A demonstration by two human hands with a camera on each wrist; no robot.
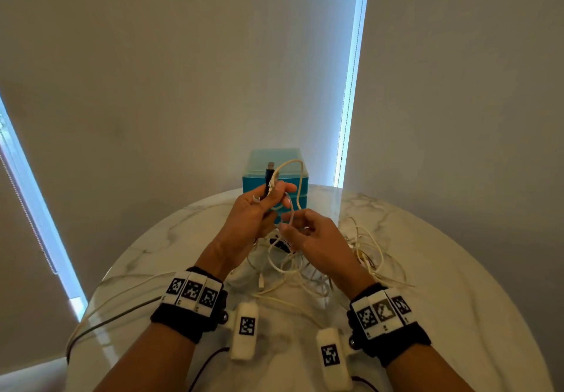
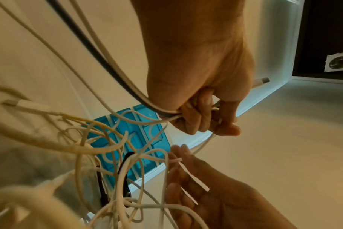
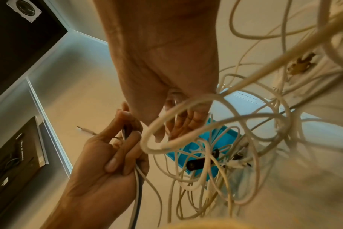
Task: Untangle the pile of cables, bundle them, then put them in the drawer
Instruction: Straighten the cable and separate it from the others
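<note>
My left hand [image 1: 271,200] is raised over the table and grips several cable ends: a dark USB plug [image 1: 269,174] sticks up from the fist, beside a white cable [image 1: 300,178] that loops up and back down. The left wrist view shows those fingers [image 2: 194,122] curled round a black and a white lead. Just below, my right hand [image 1: 289,226] pinches a thin strand of that white cable between thumb and fingers. The tangled pile of white cables [image 1: 305,266] lies on the table under both hands. A blue drawer box [image 1: 253,184] stands behind them, partly hidden.
The round marble table [image 1: 457,315] ends close behind the drawer box, at the wall. A black and a white lead [image 1: 122,310] trail from my left hand over the table's left edge. More loops [image 1: 375,257] spread right of the pile.
</note>
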